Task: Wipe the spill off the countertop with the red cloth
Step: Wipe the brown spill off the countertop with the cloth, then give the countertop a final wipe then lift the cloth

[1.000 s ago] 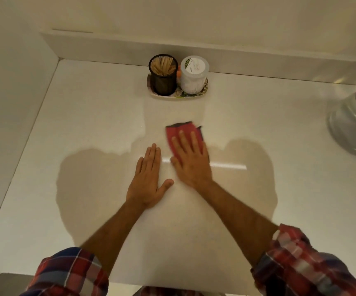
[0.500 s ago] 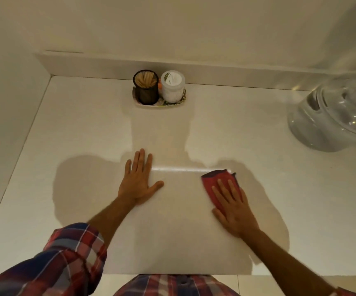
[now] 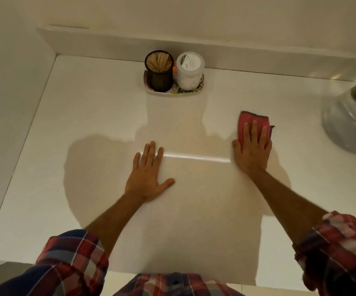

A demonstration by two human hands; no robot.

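Note:
A folded red cloth lies flat on the white countertop, right of centre. My right hand presses down on it, fingers spread over its near half. My left hand rests flat and empty on the counter at centre, fingers apart. I cannot make out any spill on the surface; only my shadow and a bright light streak between the hands show.
A small tray at the back wall holds a dark cup of wooden sticks and a white lidded jar. A clear water jug lies at the right edge. Walls close the left and back sides.
My right hand has slid the red cloth from the counter's centre out to the right, then away from me. The left hand has stayed flat in place.

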